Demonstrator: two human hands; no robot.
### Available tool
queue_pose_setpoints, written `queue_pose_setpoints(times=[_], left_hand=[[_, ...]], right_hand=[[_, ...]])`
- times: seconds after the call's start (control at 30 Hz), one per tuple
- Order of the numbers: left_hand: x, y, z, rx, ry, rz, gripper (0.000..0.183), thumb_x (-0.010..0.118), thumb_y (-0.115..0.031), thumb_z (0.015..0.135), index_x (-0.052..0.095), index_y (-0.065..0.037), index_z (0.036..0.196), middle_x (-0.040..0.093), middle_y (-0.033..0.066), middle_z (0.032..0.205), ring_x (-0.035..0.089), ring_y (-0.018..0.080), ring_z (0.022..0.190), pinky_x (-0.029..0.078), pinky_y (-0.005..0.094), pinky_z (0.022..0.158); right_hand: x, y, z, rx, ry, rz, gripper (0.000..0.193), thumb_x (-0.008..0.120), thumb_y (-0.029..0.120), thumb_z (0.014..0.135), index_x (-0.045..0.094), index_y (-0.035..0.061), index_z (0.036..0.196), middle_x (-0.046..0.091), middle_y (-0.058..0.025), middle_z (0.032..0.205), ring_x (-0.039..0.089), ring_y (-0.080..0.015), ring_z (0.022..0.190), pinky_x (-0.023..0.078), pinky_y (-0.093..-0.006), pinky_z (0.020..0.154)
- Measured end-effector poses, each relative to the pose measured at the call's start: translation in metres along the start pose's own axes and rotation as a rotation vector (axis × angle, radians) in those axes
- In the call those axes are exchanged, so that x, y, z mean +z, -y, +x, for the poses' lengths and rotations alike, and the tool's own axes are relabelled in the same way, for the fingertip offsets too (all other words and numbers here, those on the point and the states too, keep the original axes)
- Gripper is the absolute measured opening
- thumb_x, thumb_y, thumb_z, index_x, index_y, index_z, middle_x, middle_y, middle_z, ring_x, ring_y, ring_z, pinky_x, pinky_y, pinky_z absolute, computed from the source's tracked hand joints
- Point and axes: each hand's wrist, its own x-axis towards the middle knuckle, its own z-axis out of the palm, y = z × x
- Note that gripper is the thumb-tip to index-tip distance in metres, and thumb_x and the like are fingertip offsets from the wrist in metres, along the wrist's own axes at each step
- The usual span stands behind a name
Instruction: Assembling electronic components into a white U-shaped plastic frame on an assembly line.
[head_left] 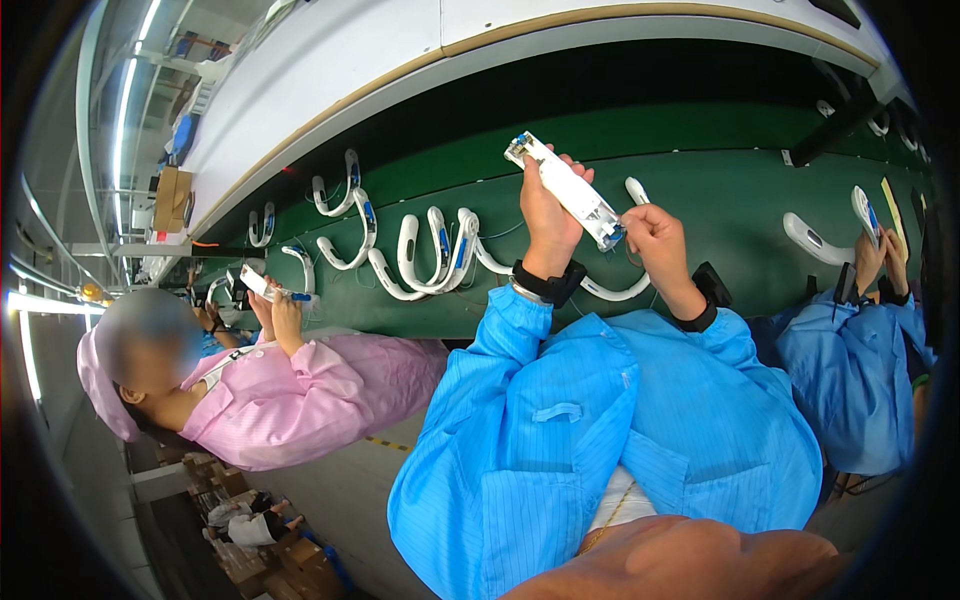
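My left hand is closed around the middle of a long, slightly curved white plastic part, which I hold up tilted over the green belt. My right hand pinches the part's lower end, where a small blue piece shows. The upper end, with blue and metal bits, sticks out above my left hand. Both wrists wear black bands below blue sleeves.
Several white curved parts with blue inserts lie in a row on the belt. A person in a pink coat on my left holds a similar part. Another person in a blue coat on my right holds one too. Cardboard boxes stand far left.
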Motion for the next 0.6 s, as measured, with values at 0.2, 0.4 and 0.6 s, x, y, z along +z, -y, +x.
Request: queue_pose_setpoints(times=[0.2,0.4,0.6], left_hand=[[0.006,0.010,-0.012,0.053,0.005,0.028,0.038,0.036,-0.041,0.099,0.046,-0.008,0.114,0.053,0.0071,0.092,0.054,0.0201,0.083,0.047,0.0398,0.079],[0.009,0.020,-0.023,0.102,0.042,0.051,0.041,0.032,-0.044,0.099,0.045,-0.009,0.117,0.053,0.0066,0.093,0.054,0.0201,0.083,0.047,0.0406,0.079],[0.010,0.015,-0.028,0.139,0.061,0.025,0.044,0.028,-0.046,0.099,0.043,-0.010,0.119,0.052,0.0067,0.093,0.054,0.0206,0.082,0.047,0.0404,0.077]], right_hand=[[0.010,-0.002,-0.013,-0.144,-0.073,-0.088,0.009,0.058,0.005,0.088,0.061,-0.0001,0.081,0.051,0.0049,0.056,0.042,-0.0002,0.049,0.029,-0.0188,0.043],[0.014,-0.009,-0.012,-0.313,-0.194,-0.141,0.005,0.061,0.002,0.085,0.064,-0.0017,0.083,0.052,0.0026,0.055,0.045,-0.0027,0.050,0.033,-0.0198,0.044],[0.012,0.010,-0.010,-0.655,-0.160,-0.501,0.006,0.062,-0.004,0.078,0.067,-0.0010,0.082,0.057,-0.0035,0.062,0.049,-0.0053,0.053,0.037,-0.0223,0.046]])
